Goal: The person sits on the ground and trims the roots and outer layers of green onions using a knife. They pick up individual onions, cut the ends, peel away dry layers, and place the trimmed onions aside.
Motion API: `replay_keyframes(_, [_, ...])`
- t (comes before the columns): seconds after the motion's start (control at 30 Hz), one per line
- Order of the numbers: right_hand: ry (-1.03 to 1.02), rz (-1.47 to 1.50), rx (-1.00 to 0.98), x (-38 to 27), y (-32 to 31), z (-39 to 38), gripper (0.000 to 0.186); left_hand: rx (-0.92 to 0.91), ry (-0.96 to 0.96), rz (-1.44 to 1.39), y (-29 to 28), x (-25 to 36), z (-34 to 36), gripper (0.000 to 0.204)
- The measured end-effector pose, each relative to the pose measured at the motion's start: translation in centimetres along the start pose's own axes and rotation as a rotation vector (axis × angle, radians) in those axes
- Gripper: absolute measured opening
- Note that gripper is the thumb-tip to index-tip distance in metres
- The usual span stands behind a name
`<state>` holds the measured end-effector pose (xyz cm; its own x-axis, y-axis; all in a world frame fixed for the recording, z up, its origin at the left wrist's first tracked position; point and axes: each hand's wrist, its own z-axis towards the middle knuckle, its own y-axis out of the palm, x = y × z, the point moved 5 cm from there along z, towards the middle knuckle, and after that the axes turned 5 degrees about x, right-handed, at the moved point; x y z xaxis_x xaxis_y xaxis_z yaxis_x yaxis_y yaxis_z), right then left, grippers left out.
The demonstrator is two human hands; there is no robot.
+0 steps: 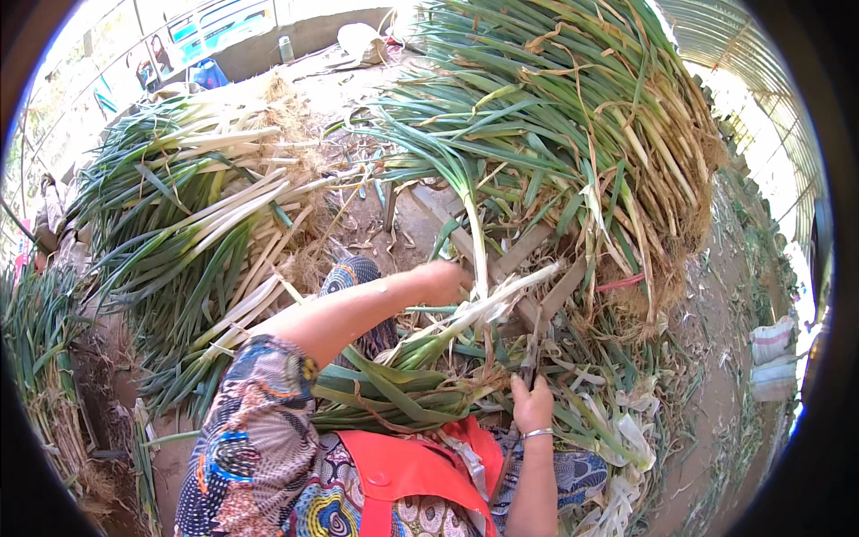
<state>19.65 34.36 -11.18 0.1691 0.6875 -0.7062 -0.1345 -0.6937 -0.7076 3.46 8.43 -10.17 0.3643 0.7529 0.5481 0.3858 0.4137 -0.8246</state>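
Patterned sleeve: Closest to us, the patterned sleeve fills the lower left, with the red apron beside it.
Left hand: Here's the left hand, blurred, just beside a pale upright stalk; we can't tell whether it pinches that stalk.
Right hand: Over here the right hand is wrapped around a dark, narrow tool, pointing away from the body; we take it for a blade.
Blade risk: That's our big worry! If it slips off a damp stalk, or the left hand strays across, we could see cut fingers.
Lap onions: Long green onions lie loosely above the apron, between the arms; an elbow could crush their leaves or knock some down.
Wooden slats: Just beyond, the crossed wooden slats could snag a stalk and snap it.
Big heap: Look at the tall heap at upper right, leaning; pull from low down and, we judge, it could slide.
Left pile: Roots and leaves tangle in the left pile, so one tug could drag several.
Writing: Out at the edges, the striped sack and blue panels give us no words we can make out.
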Motion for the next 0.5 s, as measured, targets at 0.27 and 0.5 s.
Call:
replay_keyframes(0.27, [0.023, 0.135, 0.06, 1.2, 2.0, 0.1, 0.043, 0.382, -0.055, 0.723, -5.2, -1.3, 9.2, 0.054])
replay_keyframes(0.5, [0.047, 0.1, 0.071, 2.7, 2.4, 0.0, 0.049, 0.189, 0.115, 0.835, -6.8, -1.3, 9.5, 0.03])
